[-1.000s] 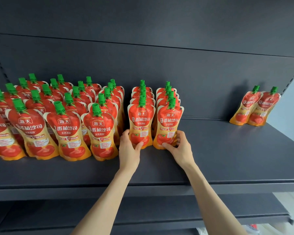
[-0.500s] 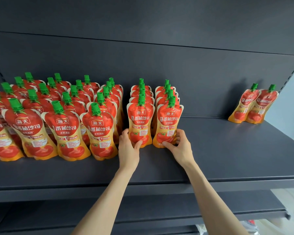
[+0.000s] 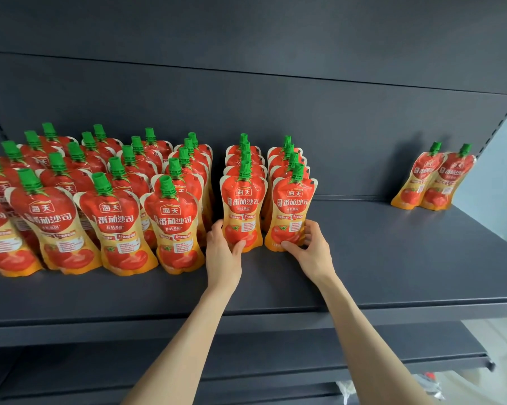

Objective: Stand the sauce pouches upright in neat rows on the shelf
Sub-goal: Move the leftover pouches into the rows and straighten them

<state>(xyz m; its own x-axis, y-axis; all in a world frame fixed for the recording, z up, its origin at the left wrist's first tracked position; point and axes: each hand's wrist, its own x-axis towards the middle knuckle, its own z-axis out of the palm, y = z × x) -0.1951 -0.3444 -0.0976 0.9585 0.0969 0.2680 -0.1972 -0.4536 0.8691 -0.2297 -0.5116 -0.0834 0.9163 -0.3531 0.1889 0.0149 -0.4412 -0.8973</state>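
Note:
Red and orange sauce pouches with green caps stand upright on a dark grey shelf [image 3: 392, 273]. Two straight rows run front to back in the middle. My left hand [image 3: 223, 252] grips the base of the front pouch of the left row [image 3: 243, 206]. My right hand [image 3: 310, 249] grips the base of the front pouch of the right row [image 3: 293, 209]. A large block of pouches [image 3: 106, 206] in several looser rows fills the shelf to the left. Two more pouches [image 3: 433, 179] lean against the back panel at the far right.
The shelf's back panel [image 3: 348, 141] rises behind the pouches, with another shelf above. Bare shelf surface lies between the middle rows and the two pouches at the right. A lower shelf [image 3: 363, 346] sits below the front edge.
Both hands stay on the two front pouches. The view has drifted slightly; the pouches and hands hold nearly the same places.

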